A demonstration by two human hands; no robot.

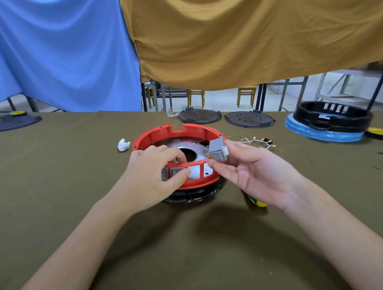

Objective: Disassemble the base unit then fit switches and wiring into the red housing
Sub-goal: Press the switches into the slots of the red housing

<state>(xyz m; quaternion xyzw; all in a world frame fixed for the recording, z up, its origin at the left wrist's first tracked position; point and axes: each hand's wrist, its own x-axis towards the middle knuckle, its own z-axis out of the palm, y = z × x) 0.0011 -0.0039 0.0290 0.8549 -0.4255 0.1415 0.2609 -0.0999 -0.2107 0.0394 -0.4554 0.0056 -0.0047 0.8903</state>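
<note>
The red housing (157, 134) sits mid-table on a black ring (195, 196), with a silver plate (186, 145) inside it. Two grey switches (176, 171) sit in its front wall slots; the slot to their right is an open window. My left hand (152, 168) grips the front wall, fingers curled inside the rim and thumb pressing a seated switch. My right hand (251, 170) pinches a loose grey switch (218, 150) just above the housing's right rim. Loose wiring (260, 140) with gold terminals lies right of the housing.
Two black discs (199, 116) (249, 119) lie behind the housing. A black base on a blue ring (332, 121) stands at the far right. A white wad (123, 145) lies left of the housing. A yellow-green tool handle (257, 202) shows under my right wrist.
</note>
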